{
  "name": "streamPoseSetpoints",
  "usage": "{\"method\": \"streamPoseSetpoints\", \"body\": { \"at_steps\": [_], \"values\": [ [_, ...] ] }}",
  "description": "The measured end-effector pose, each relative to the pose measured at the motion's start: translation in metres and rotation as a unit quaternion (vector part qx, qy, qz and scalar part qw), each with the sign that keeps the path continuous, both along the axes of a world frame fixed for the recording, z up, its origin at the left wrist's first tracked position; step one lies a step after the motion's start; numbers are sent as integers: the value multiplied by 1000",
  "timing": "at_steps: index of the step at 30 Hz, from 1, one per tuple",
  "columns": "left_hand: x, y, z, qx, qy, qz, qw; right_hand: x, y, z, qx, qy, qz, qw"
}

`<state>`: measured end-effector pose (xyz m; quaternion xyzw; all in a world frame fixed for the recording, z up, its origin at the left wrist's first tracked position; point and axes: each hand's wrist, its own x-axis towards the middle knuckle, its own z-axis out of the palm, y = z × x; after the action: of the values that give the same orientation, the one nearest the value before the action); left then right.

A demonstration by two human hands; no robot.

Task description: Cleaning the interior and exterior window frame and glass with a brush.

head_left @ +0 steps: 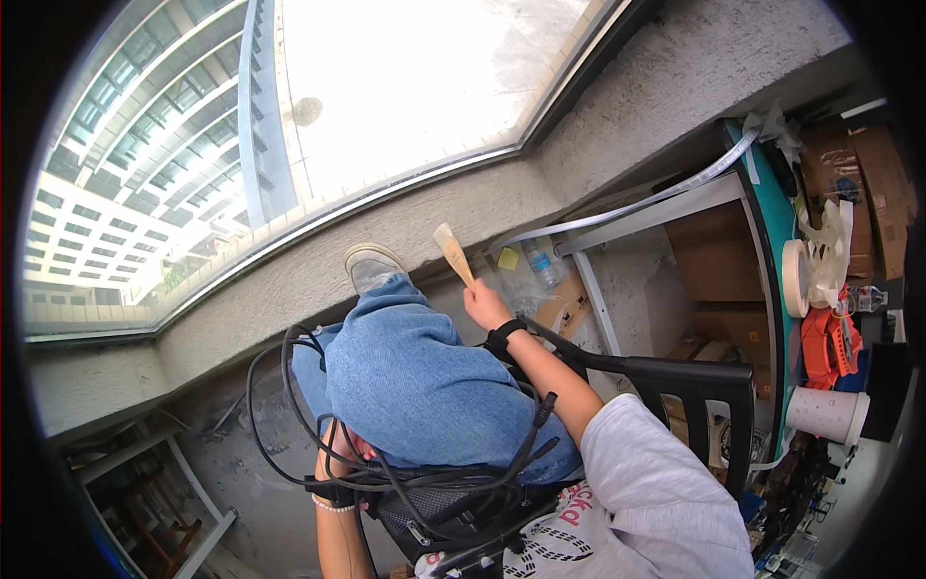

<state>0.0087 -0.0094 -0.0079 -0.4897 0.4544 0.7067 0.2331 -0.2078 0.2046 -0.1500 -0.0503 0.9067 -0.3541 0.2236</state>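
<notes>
My right hand [487, 307] is closed around the lower end of a flat wooden paintbrush [451, 253], its pale wide end pointing up and away toward the window ledge. The brush is in the air, just right of my grey shoe [376, 267], which rests by the ledge. My left hand [359, 446] is tucked beside my bent, jeans-covered leg [415, 376]. Its fingers are mostly hidden behind the leg and loops of black cable [289, 386]. A black mesh bag [415, 507] lies against my lap under the cables.
A black chair armrest [637, 367] stands close to my right forearm. Beyond it, a green-edged table [772, 261] bears a tape roll [795, 278] and a paper cup [828, 415]. A plastic bottle [544, 268] lies on the floor by cardboard. The concrete ledge [463, 207] runs below the window.
</notes>
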Motion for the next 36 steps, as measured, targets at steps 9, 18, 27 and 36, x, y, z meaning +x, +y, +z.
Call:
{"method": "streamPoseSetpoints", "body": {
  "at_steps": [9,18,27,36],
  "values": [
    [0,-3,-6,3,-6,-35,999,5,-3,-8,-5,-3,23,1000],
    [-1,-1,0,-20,-4,-43,999,5,-3,-6,7,-13,28,999],
    [-1,-1,-1,-21,-1,-50,999,5,-1,-10,3,-15,29,999],
    [1,0,0,-22,12,-23,999,3,-1,-12,-4,-24,23,999]
  ]
}}
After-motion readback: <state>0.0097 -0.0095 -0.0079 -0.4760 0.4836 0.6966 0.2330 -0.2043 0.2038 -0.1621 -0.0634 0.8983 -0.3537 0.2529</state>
